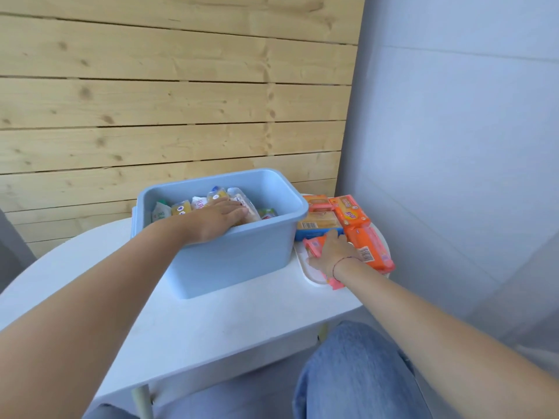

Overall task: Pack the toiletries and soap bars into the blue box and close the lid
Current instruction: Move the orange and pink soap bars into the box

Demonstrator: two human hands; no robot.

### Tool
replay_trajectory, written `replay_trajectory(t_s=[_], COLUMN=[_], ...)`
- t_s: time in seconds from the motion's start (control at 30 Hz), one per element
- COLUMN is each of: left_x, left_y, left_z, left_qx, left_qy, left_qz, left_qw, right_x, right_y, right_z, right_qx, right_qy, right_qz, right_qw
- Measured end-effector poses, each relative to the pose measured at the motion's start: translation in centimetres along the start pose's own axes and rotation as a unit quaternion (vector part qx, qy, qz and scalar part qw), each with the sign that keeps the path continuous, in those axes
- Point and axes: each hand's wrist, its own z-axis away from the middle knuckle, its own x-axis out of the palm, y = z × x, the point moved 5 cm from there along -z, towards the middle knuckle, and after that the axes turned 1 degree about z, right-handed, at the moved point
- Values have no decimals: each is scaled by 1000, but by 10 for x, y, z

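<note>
The blue box (242,252) stands open on the white table (211,328), holding several wrapped toiletries and soap bars (181,207). My left hand (217,219) reaches over its near rim and lies flat on the packets inside. To the right, orange and pink wrapped soap bars (354,214) are stacked on a white lid (311,276). My right hand (331,252) rests on a pink soap bar (314,246) at the pile's near left, fingers curled over it.
A wooden slat wall rises behind the table. A grey-white wall stands close on the right. The table's front edge curves near my knees in blue jeans (357,373). A long orange pack (370,247) lies beside my right wrist.
</note>
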Motion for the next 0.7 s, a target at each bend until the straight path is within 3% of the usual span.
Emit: replay_trajectory(t_s=[0.17,0.3,0.4,0.47,0.5,0.6,0.7], left_x=[0,2,2,1,2,2,1], left_y=[2,-4,-2,-2,-1,-4,-2], left_z=[2,0,0,1,1,2,2], left_qx=[9,-4,-6,-3,2,-12,-18], left_qy=[1,-5,12,23,16,12,9], left_qz=[6,20,63,74,52,27,12], left_qw=[1000,1000,998,997,998,999,1000], right_x=[-13,-86,-151,-170,-169,-129,-86], right_y=[3,4,-16,-54,-77,-135,-155], right_z=[2,15,26,29,28,11,-7], right_qx=[9,-47,-109,-178,-200,-193,-130], right_qy=[1,56,158,150,113,-20,-62], right_qz=[-79,-186,-331,-424,-441,-392,-259], right_qw=[997,980,924,875,868,899,955])
